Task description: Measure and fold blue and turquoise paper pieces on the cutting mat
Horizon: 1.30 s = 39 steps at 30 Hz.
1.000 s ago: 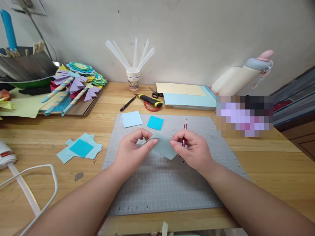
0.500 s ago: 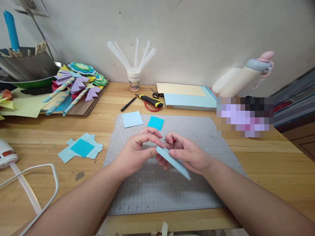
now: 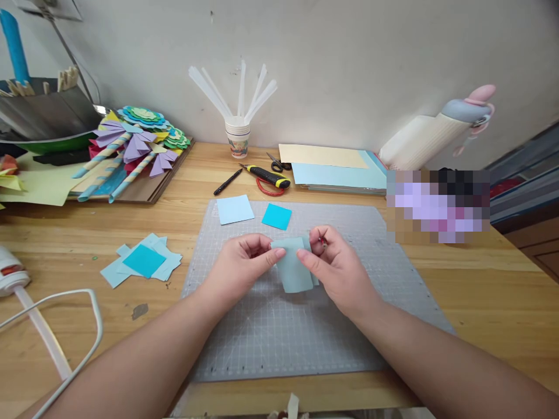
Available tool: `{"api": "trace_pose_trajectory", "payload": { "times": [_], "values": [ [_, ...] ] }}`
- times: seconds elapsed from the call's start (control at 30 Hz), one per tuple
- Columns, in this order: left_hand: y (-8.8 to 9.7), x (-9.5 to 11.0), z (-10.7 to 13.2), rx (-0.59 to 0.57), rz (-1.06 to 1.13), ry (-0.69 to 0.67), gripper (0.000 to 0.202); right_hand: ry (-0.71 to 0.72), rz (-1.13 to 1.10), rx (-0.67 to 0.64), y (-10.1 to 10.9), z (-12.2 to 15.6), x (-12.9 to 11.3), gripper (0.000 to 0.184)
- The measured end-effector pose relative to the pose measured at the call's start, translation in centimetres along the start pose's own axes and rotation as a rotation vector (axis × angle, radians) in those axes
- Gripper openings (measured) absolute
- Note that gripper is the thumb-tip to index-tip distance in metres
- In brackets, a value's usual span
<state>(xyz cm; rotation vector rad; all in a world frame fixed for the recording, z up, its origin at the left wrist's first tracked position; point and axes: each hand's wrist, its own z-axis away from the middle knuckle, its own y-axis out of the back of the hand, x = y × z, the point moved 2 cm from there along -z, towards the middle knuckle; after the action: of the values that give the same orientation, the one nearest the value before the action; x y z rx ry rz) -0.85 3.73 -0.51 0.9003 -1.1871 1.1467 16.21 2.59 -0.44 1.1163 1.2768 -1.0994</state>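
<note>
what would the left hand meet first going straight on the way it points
The left hand would probably meet the right hand, just beyond the light blue paper both hold; exact depth is unclear.

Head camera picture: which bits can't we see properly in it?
All in the head view:
Held pale blue paper: its front hides its back.
Tiny red object: mostly hidden by the right hand.
Lilac and black patch: blurred into squares.
White plastic device with a translucent rod: cut off by the left edge.

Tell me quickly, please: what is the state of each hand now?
Left hand: closed, pinching the pale blue paper.
Right hand: closed on pale blue paper too, with a red pencil mostly hidden.
</note>
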Motion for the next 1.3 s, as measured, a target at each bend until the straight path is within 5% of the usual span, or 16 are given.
{"api": "trace_pose_trajectory", "payload": {
  "times": [0.47, 1.3],
  "values": [
    [0.0, 0.2, 0.2, 0.028, 0.008, -0.017, 0.031, 0.028, 0.297, 0.014, 0.3, 0.3, -0.9, 0.017],
    [0.5, 0.6, 0.4, 0.044, -0.093, -0.023, 0.027, -0.022, 0.290, 0.010, 0.3, 0.2, -0.6, 0.020]
  ]
}}
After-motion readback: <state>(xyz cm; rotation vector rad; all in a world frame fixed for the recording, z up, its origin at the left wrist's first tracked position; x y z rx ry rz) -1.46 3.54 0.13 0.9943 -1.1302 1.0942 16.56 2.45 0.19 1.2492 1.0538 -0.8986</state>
